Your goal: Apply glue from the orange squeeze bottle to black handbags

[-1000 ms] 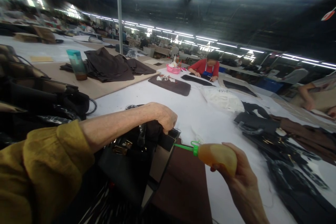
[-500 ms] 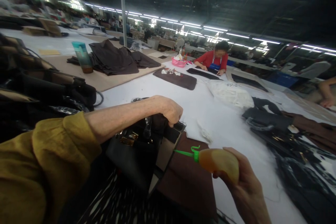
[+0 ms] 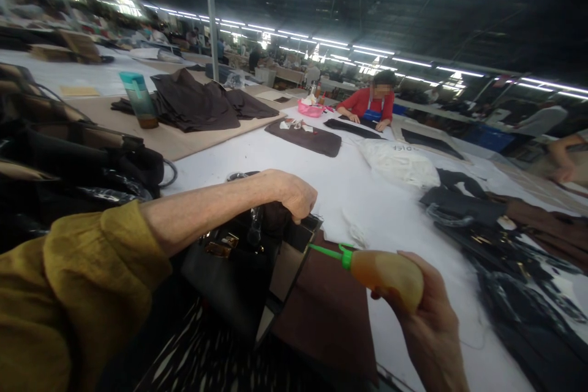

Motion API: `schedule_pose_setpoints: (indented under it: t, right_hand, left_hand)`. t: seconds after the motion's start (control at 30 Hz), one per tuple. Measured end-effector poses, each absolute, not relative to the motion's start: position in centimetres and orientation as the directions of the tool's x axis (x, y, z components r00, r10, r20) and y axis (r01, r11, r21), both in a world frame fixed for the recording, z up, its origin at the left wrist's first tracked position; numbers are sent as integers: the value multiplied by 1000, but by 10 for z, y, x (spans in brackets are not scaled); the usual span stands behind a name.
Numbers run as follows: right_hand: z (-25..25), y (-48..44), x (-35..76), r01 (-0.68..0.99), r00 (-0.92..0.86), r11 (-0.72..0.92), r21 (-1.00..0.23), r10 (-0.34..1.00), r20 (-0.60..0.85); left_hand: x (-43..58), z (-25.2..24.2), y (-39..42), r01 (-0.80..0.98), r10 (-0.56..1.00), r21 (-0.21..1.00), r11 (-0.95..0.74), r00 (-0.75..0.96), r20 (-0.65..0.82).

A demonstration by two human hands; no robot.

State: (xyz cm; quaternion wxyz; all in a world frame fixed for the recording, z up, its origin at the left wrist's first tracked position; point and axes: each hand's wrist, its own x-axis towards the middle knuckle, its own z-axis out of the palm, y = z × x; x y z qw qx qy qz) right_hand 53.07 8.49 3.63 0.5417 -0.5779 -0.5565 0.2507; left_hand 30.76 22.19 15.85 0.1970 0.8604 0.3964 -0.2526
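Reaching across from the left, my left hand (image 3: 296, 195) is closed at the upper edge of a black handbag (image 3: 229, 285), its fingertips pinching the edge of the side panel. The bag has gold-coloured fittings and a beige inner side that shows. My right hand (image 3: 434, 303) wraps round a squeeze bottle (image 3: 388, 272) of amber liquid with a long green nozzle. That nozzle points left, its tip at or very near the bag's side edge. Under the edge lies a dark brown panel (image 3: 328, 306). Whether liquid comes out cannot be seen.
Black bags (image 3: 514, 257) cover the table's right side, and more dark bags (image 3: 101, 159) pile up at left. A teal-lidded bottle (image 3: 139, 101) stands by dark brown cloth (image 3: 195, 101). A white plastic bag (image 3: 397, 162) lies mid-table. Across it, a person in red (image 3: 372, 104) works.
The squeeze bottle's nozzle tip has moved slightly up along the bag's edge, and the bottle is tilted a little differently. My left hand keeps its place on the bag. The view has shifted slightly.
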Motion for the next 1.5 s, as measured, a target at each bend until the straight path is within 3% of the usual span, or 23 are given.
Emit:
schedule_pose_setpoints:
  t: [0.5, 0.77, 0.93, 1.23, 1.5]
  right_hand:
    - [-3, 57, 528, 318, 201, 70, -946, 970, 139]
    - [-16, 52, 540, 497, 37, 115, -860, 987, 153]
    - [-31, 52, 537, 489, 51, 96, -867, 989, 138]
    - [-26, 48, 521, 278, 67, -31, -960, 998, -13]
    - [-17, 50, 514, -107, 68, -227, -968, 970, -235]
  left_hand:
    - [305, 155, 223, 772, 599, 172, -612, 593, -538]
    - [303, 160, 217, 788, 616, 171, -591, 578, -535]
    - [302, 155, 222, 778, 609, 154, -609, 583, -538]
    - [301, 145, 216, 752, 647, 72, -655, 608, -461]
    - [298, 161, 197, 730, 752, -206, -652, 586, -303]
